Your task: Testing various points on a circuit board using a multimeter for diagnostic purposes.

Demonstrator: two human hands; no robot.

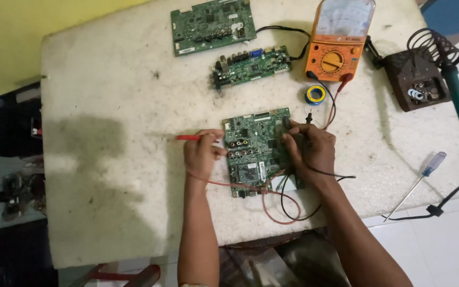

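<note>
Our left hand (200, 155) grips the red probe (189, 137), fingers closed, at the left edge of the board (253, 154) lying mid-counter (107, 159). Our right hand (309, 149) pinches the black probe (287, 125) down on the board's upper right. Risk, we judge: a tip slips and bridges pins; looped leads (280, 204) snag a wrist. Meter (338, 45), solder roll (315, 94), two spare boards (213, 24) sit behind; iron stand (418, 79) and screwdriver (421, 183) right.

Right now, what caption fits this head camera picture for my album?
Left hand holds a red probe, right hand a black probe, on a green circuit board.
</note>
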